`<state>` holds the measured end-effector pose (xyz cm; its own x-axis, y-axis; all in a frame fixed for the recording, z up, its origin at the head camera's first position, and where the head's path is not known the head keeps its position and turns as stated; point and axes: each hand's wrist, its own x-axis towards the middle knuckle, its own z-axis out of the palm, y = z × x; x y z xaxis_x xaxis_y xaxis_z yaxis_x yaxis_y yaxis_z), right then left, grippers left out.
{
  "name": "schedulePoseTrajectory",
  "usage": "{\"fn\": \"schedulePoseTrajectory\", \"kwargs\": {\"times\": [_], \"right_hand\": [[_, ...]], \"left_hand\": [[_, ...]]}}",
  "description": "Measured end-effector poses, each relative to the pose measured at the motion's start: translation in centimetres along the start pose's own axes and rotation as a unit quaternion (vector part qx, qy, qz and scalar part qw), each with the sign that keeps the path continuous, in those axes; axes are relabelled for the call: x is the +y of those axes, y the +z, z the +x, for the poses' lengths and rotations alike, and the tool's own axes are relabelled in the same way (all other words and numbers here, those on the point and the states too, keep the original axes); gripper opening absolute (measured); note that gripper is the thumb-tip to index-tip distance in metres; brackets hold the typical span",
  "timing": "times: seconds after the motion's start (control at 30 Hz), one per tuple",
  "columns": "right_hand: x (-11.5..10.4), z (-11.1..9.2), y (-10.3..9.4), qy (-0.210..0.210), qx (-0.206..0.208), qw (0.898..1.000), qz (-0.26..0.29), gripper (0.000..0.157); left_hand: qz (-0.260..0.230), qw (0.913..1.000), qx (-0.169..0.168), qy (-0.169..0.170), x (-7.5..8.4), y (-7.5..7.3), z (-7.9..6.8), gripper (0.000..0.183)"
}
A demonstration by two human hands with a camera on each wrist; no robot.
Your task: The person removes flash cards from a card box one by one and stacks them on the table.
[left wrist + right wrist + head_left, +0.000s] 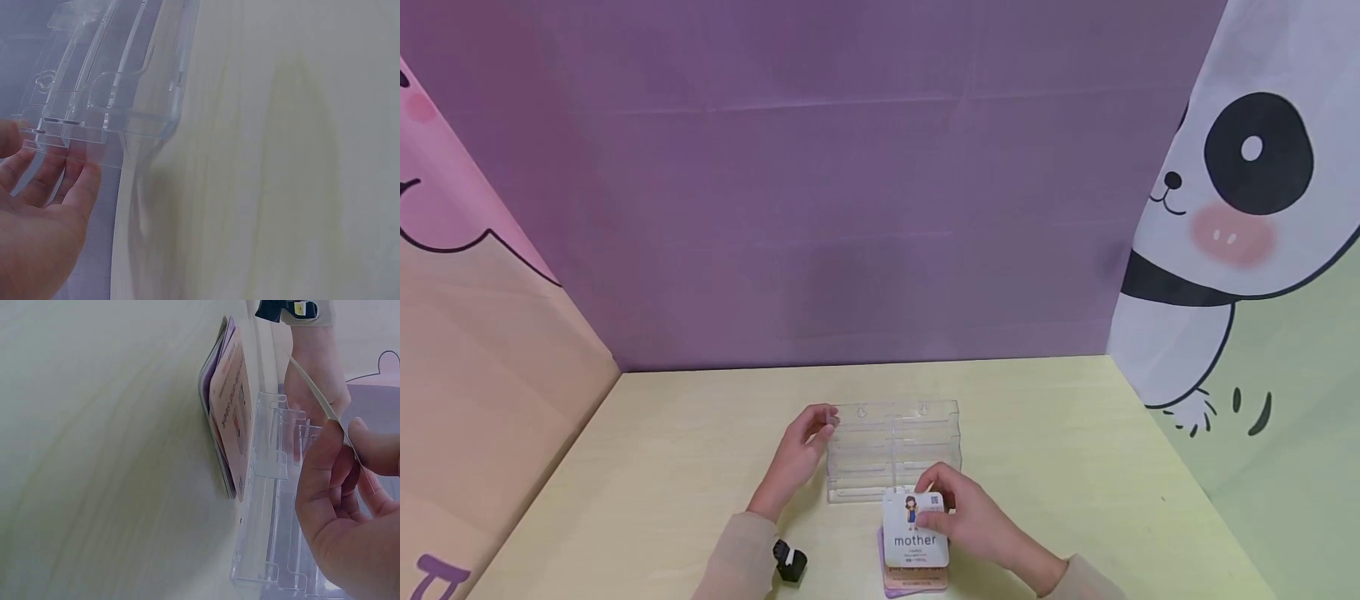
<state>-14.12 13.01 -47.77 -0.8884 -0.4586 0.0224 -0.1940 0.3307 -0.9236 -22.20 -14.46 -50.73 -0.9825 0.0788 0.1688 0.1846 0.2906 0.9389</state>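
Note:
A clear plastic rack with several stepped tiers stands on the table. My left hand holds its upper left edge, thumb on one side and fingers on the other; the left wrist view shows the fingers behind the see-through rack. Between thumb and fingers, my right hand pinches a white card printed "mother" with a small figure. The card is in front of the rack's lower right part, seen nearly edge-on in the right wrist view. Below it lies a stack of cards, orange-pink on top with purple edges beneath.
A small black device is worn at the left wrist, over the light sleeve. The pale wooden table meets a purple backdrop behind the rack. Printed cloth walls stand on both sides, the right one with a panda.

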Motion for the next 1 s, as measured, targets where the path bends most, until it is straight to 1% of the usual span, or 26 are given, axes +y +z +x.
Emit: {"fn": "schedulePoseTrajectory", "kwargs": {"times": [0.1, 0.27, 0.5, 0.57, 0.7, 0.83, 0.93, 1.0], "right_hand": [[0.0, -0.1, 0.1, 0.008, 0.0, 1.0, -0.002, 0.026], [0.4, -0.2, 0.4, 0.018, -0.003, 1.0, -0.01, 0.027], [0.9, -0.4, 0.7, 0.011, -0.012, 1.0, -0.005, 0.027], [1.0, -0.4, 0.8, 0.008, -0.013, 1.0, -0.012, 0.027], [1.3, -0.4, 1.0, 0.009, -0.011, 0.998, -0.059, 0.028], [1.3, -0.5, 1.3, 0.019, -0.007, 0.993, -0.116, 0.028], [1.2, -0.6, 1.6, 0.024, -0.002, 0.984, -0.174, 0.028], [1.1, -0.6, 1.7, 0.022, 0.003, 0.975, -0.219, 0.028]], "left_hand": [[-0.003, 1.0, -0.002, -0.003, 0.0, 0.0, 0.0, 0.028], [-0.001, 1.0, 0.0, 0.009, 0.0, 0.0, 0.0, 0.028], [0.001, 1.0, 0.001, -0.002, 0.0, 0.0, -0.2, 0.027], [0.002, 1.0, 0.002, -0.002, 0.0, -0.1, -0.2, 0.028], [0.0, 1.0, 0.002, 0.004, 0.1, -0.1, -0.2, 0.028], [-0.007, 0.9999, 0.003, 0.01, 0.1, -0.1, -0.2, 0.028], [-0.007, 0.9999, 0.003, 0.011, 0.1, 0.0, -0.2, 0.029], [-0.003, 1.0, 0.003, 0.007, 0.1, 0.0, -0.2, 0.029]]}}
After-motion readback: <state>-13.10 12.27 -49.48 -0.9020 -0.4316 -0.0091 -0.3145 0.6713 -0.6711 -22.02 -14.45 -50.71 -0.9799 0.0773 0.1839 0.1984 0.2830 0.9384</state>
